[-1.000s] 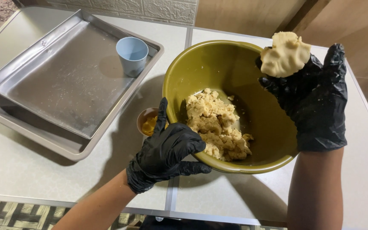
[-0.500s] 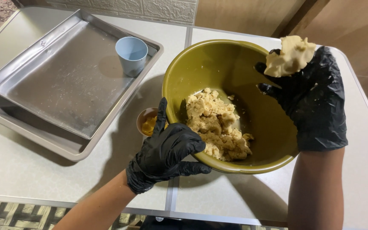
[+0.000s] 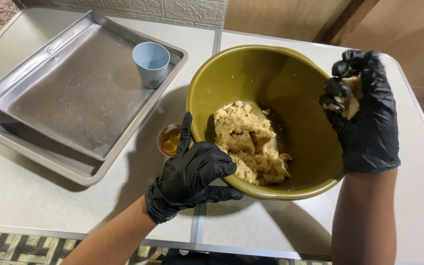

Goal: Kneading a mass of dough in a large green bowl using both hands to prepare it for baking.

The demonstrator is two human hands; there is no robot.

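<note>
Dough lump sits squeezed inside the gloved right hand, fingers curled tight around it above the olive bowl's right rim. The gloved left hand grips the bowl's near rim, beside crumbly dough inside.

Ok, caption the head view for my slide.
Left hand steadies an olive bowl of dough; right hand squeezes a dough piece.

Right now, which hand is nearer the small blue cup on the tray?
Left. The left hand grips the near rim of the olive bowl, below and right of the blue cup. The right hand squeezes dough at the bowl's far right side.
</note>
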